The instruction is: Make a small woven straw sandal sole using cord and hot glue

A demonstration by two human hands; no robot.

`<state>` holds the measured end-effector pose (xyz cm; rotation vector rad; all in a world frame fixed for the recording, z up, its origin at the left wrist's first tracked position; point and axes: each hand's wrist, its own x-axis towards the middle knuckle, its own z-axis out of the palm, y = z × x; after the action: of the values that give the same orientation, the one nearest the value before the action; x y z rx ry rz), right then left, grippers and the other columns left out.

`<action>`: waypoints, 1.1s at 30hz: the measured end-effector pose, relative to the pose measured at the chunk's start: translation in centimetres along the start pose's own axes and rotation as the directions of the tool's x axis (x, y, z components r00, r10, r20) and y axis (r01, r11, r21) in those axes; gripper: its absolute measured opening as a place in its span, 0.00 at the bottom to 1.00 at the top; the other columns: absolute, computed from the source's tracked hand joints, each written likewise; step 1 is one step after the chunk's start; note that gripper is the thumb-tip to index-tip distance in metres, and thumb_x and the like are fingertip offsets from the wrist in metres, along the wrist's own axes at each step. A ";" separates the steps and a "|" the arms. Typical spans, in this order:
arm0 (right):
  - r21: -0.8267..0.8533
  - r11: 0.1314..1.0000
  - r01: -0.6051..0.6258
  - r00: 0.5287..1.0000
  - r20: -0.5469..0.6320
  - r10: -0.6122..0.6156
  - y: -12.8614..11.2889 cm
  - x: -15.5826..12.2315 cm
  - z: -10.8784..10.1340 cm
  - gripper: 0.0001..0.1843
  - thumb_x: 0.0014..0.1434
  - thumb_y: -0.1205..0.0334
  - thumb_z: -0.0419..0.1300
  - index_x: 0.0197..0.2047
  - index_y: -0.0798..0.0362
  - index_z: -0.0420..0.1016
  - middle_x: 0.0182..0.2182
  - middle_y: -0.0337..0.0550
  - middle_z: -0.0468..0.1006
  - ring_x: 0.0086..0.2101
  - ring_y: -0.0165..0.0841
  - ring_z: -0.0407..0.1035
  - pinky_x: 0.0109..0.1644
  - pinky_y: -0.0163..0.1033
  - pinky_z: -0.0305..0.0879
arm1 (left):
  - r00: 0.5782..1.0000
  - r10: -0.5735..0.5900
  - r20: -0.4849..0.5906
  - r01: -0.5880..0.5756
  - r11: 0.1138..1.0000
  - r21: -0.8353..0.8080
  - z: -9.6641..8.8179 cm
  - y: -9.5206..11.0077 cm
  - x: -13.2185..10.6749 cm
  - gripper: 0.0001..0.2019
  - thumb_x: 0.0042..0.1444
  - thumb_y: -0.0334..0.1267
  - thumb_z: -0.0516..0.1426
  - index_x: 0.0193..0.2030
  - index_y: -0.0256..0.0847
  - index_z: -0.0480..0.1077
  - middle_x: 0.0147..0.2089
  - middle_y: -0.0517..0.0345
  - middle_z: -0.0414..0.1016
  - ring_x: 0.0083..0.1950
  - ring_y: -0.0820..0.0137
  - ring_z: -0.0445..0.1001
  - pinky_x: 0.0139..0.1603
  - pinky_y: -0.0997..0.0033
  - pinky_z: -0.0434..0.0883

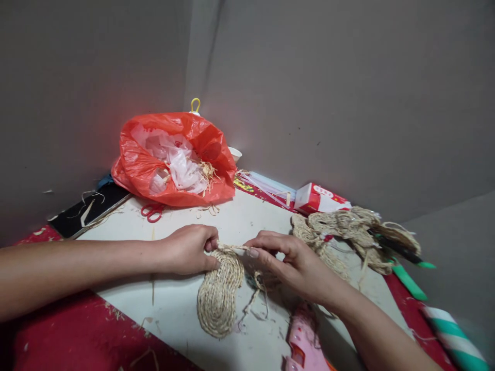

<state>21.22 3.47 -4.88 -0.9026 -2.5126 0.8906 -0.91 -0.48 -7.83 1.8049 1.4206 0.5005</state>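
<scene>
A flat oval mat of coiled straw rope (219, 293) lies on a white board (174, 304). My left hand (187, 250) is closed on the mat's top edge, thumb and fingers pinching it. My right hand (290, 260) pinches the loose end of the straw rope (235, 248) just beside the left hand's fingers. Frayed straw strands (257, 293) trail from the mat under my right hand.
A red plastic bag (174, 159) with white plastic and straw sits at the back. Red scissors (152, 211), a dark phone (91, 208), a red-white box (320, 198), piled straw rope pieces (348, 232), a pink glue gun (303, 342) and green-striped sticks (448, 335) surround the board.
</scene>
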 end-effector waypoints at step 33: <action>-0.462 0.872 0.160 0.940 -0.198 -0.278 -4.0 -3.9 -0.3 0.10 0.64 0.68 0.53 0.41 0.55 0.76 0.23 0.41 0.79 0.23 0.34 0.71 0.27 0.38 0.65 | 0.987 -0.001 -0.159 -0.104 0.755 -0.647 1.1 0.9 -1.2 0.09 0.52 0.39 0.61 0.37 0.38 0.67 0.28 0.65 0.63 0.26 0.78 0.57 0.26 0.77 0.55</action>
<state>22.48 -1.36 -2.41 -0.7685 -2.5509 0.1119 0.13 -2.03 -7.62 1.2450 1.0883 1.0414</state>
